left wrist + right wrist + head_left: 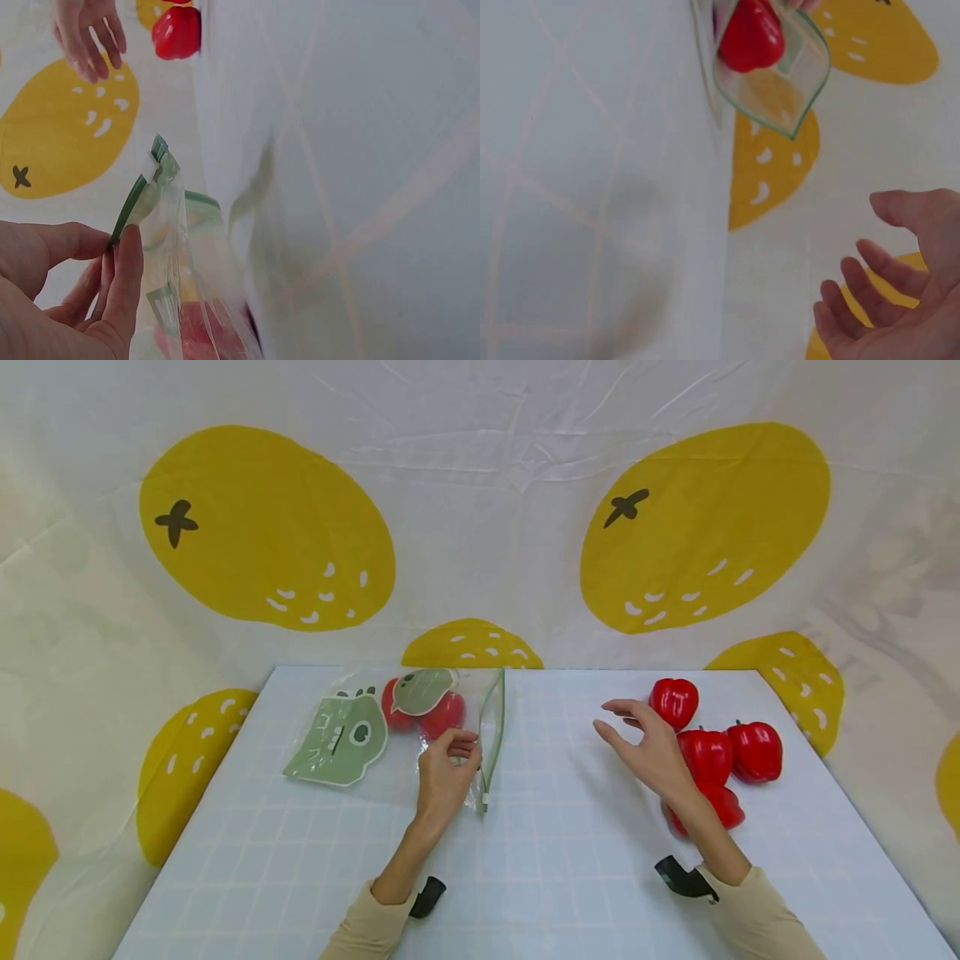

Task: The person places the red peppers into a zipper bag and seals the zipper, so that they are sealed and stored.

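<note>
Pinching bag (397,747) w/ L hand (447,775)

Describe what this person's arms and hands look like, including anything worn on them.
The left hand and right hand are ungloved. The left sleeve and right sleeve are beige and end well before the hands. Beside each sleeve's end sits a small black device.

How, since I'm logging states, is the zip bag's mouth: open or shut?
Open: its mouth gapes in the right wrist view; the left hand pinches one edge.
</note>
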The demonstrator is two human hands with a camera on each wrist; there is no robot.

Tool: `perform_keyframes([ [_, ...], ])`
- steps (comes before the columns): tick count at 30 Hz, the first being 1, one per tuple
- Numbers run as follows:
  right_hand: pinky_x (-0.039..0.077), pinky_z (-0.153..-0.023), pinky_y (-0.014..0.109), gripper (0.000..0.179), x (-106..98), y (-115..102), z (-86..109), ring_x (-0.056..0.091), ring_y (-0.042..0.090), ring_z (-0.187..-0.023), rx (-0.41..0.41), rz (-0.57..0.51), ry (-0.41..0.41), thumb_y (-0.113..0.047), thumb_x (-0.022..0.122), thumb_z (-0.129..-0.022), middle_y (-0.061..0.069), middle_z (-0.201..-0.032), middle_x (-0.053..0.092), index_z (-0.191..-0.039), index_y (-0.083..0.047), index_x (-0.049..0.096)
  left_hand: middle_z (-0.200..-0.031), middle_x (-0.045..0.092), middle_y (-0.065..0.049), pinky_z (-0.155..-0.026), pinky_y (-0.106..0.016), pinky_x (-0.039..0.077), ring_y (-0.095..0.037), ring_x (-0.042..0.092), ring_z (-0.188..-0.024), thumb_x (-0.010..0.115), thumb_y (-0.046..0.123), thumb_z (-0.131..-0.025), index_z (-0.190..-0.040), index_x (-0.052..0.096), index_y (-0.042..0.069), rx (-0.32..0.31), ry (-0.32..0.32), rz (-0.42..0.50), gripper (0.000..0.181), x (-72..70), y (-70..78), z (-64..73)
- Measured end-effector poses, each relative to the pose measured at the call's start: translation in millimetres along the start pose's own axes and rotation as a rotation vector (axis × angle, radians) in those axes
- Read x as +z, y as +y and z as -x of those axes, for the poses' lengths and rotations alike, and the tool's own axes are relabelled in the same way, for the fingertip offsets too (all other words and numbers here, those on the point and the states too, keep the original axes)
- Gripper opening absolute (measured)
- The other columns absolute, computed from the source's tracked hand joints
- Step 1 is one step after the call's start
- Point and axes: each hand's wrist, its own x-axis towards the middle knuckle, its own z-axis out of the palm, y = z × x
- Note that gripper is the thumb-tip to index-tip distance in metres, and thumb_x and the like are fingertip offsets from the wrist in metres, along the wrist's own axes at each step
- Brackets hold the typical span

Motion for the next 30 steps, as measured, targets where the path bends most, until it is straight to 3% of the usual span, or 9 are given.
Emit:
perform_keyframes([
  [11, 0.048, -0.096, 0.071, 0.054, -26.2, 18.1, 18.3, 0.051, 0.043, -0.127, 0.016, 0.087, -0.037, -0.034, 0.078, -0.091, 0.020, -0.140, 0.056, -0.135, -0.008, 0.060, -0.089, 0.073, -0.011, -0.066, -0.018, 0.056, -0.025, 0.070, -0.079, 0.073, -0.001, -0.089, -0.099, 0.074, -0.001, -0.016, -0.008, 0.017, 0.010, 0.5, -2.2, -0.5],
  [19, 0.051, -0.091, 0.069, 0.051, -40.4, 31.8, 32.9, 0.052, 0.035, -0.125, -0.066, 0.131, -0.052, -0.028, 0.082, -0.088, 0.016, -0.134, 0.060, -0.131, -0.010, 0.062, -0.093, 0.073, -0.010, -0.071, -0.019, 0.058, -0.023, 0.070, -0.082, 0.075, 0.002, -0.090, -0.103, 0.073, 0.001, -0.059, -0.025, -0.001, 0.013, -0.3, -0.6, -1.0],
  [30, 0.058, -0.082, 0.061, 0.055, -55.5, 42.7, 48.9, 0.055, 0.029, -0.117, -0.150, 0.196, -0.112, -0.017, 0.089, -0.078, 0.012, -0.126, 0.064, -0.127, -0.012, 0.064, -0.094, 0.073, -0.010, -0.071, -0.019, 0.058, -0.024, 0.070, -0.083, 0.074, 0.001, -0.090, -0.103, 0.073, 0.001, -0.057, -0.010, 0.001, 0.013, -2.7, 0.0, -0.6],
])
